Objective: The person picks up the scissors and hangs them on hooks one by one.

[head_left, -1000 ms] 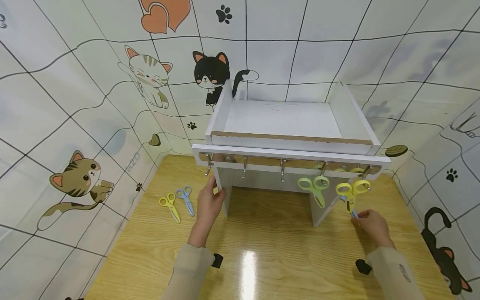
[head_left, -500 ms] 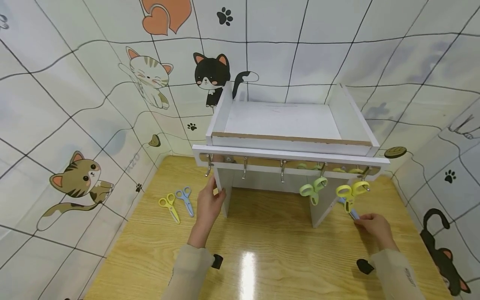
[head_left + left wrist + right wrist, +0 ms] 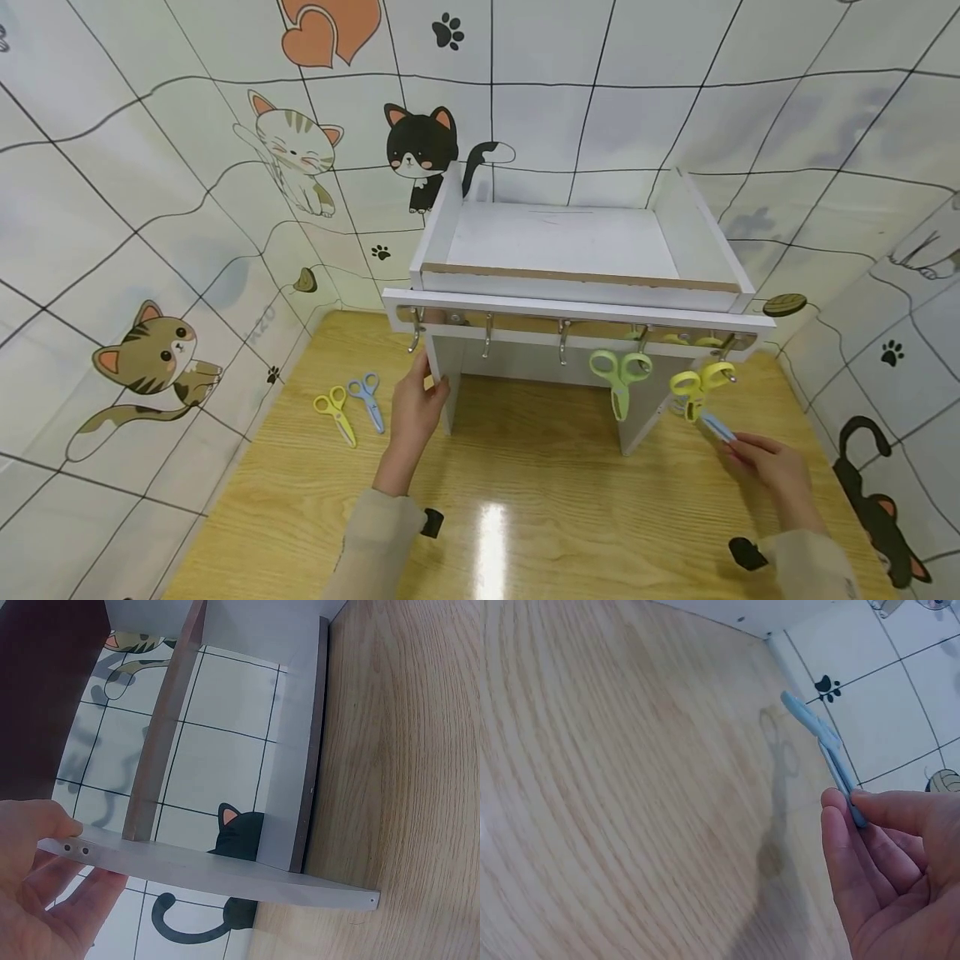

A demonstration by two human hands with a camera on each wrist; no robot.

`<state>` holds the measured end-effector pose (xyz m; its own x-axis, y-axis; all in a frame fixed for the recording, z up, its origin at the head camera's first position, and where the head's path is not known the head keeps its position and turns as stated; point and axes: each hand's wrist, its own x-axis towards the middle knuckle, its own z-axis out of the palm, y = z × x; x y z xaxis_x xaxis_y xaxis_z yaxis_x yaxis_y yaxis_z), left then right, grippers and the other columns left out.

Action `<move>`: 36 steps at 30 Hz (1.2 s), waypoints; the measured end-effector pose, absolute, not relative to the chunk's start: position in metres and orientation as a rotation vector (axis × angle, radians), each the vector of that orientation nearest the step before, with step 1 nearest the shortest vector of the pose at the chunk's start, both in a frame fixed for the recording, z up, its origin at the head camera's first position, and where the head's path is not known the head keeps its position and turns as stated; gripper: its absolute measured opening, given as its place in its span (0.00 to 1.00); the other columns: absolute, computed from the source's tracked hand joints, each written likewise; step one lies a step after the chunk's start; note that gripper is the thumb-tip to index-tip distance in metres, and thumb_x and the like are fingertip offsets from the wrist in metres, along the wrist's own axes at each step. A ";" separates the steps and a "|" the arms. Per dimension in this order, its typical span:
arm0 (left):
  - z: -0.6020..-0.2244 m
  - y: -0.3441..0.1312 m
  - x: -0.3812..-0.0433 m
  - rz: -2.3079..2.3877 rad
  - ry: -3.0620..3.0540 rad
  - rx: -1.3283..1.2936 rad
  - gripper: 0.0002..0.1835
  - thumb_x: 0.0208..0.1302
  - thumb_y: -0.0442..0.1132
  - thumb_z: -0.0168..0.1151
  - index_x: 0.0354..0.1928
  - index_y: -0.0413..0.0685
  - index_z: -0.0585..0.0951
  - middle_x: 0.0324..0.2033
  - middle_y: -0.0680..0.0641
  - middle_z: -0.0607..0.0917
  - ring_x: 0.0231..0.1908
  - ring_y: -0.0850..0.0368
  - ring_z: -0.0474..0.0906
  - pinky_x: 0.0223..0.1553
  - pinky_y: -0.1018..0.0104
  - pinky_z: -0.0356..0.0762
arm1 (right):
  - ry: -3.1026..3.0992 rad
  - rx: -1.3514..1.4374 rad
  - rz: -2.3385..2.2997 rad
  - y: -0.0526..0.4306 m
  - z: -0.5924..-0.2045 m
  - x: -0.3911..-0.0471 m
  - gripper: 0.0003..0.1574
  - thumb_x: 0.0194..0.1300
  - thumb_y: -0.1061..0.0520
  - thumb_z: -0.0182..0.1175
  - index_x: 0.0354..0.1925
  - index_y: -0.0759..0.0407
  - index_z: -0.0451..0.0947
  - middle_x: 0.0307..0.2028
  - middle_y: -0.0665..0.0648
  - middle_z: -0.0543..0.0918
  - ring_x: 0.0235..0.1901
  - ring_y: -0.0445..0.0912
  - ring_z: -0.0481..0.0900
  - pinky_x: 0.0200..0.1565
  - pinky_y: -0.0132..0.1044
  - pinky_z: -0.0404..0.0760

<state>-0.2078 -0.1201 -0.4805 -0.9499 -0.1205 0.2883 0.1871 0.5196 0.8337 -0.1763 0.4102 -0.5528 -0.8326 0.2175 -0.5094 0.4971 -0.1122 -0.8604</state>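
Observation:
My right hand (image 3: 776, 471) pinches a pair of light blue scissors (image 3: 832, 746) by the blade end, with the handle loops pointing away. In the head view these scissors are partly behind yellow scissors (image 3: 697, 392) hanging from the rack's rightmost hook. Green scissors (image 3: 620, 383) hang from the hook to their left. The white rack (image 3: 525, 302) carries a row of metal hooks (image 3: 564, 342) along its front rail. My left hand (image 3: 411, 408) grips the rack's left side panel (image 3: 225, 874), thumb on one face and fingers on the other.
On the wooden table (image 3: 555, 500), left of my left hand, lie another pair of yellow scissors (image 3: 335, 415) and another pair of blue scissors (image 3: 367, 402). The rack's tray-like top (image 3: 562, 242) stands before a wall covering (image 3: 600, 125) printed with cats.
My right hand has moved right and nearer to me, drawing the blue scissors along. The hanging green scissors swing on their hook. My left hand stays on the panel.

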 end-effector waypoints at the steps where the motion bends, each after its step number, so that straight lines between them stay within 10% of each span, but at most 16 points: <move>1: -0.481 -0.120 -0.208 -1.400 -2.455 -0.056 0.27 0.64 0.28 0.60 0.65 0.47 0.73 0.51 0.36 0.86 0.57 0.41 0.82 0.50 0.51 0.87 | 1.935 0.802 -2.073 0.411 -0.552 -0.176 0.24 0.71 0.63 0.58 0.24 0.36 0.83 0.25 0.43 0.88 0.29 0.35 0.88 0.39 0.27 0.89; 36: -0.480 -0.120 -0.207 -1.371 -2.458 -0.082 0.28 0.63 0.28 0.61 0.66 0.47 0.72 0.51 0.36 0.86 0.56 0.40 0.82 0.48 0.50 0.88 | 1.233 0.243 -3.139 0.377 -0.421 -0.162 0.18 0.65 0.79 0.51 0.43 0.71 0.86 0.35 0.65 0.90 0.35 0.53 0.91 0.38 0.39 0.89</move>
<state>-0.2075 -0.1202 -0.4805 -0.9458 -0.1064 0.3070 0.2052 0.5369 0.8183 -0.1616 0.3766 -0.4207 -0.9611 0.2726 -0.0450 -0.1690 -0.7092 -0.6845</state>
